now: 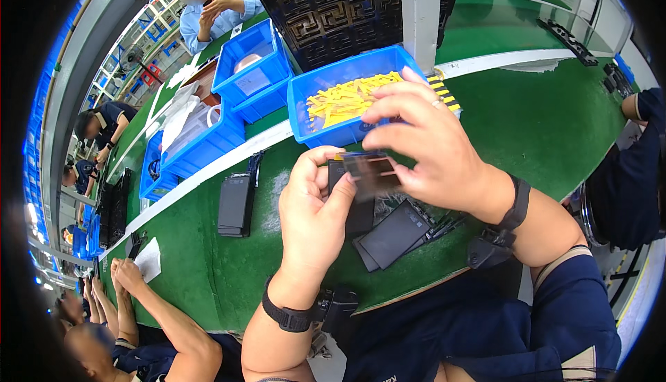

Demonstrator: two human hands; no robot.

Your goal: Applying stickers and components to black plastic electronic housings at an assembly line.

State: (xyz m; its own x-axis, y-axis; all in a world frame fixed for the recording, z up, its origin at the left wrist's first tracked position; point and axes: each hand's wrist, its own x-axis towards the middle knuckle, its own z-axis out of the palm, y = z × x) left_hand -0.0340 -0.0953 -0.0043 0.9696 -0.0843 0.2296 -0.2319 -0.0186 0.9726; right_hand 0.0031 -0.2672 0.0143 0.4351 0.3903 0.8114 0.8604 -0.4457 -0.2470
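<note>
My left hand (312, 209) is closed around a flat black battery (338, 170), thumb on its near face. Against its right side is a second dark flat piece (373, 174), smeared by motion, apparently another battery. The thumb and index finger of my right hand (430, 143) close on its right edge, while the other fingers stretch up over the blue bin (300, 115) of yellow strips (343, 101). Below my hands lies a loose pile of black batteries (395, 235) with thin tabs. Left of my left hand stands a neat stack of batteries (234, 205).
A green bench (208, 271) carries more blue bins (208, 139) at the left, behind a white rail (187, 177). A grey post (420, 14) and black patterned tray (333, 14) rise behind. Co-workers sit far left, across, and at right; a person's hands (128, 274) rest near white paper (148, 261).
</note>
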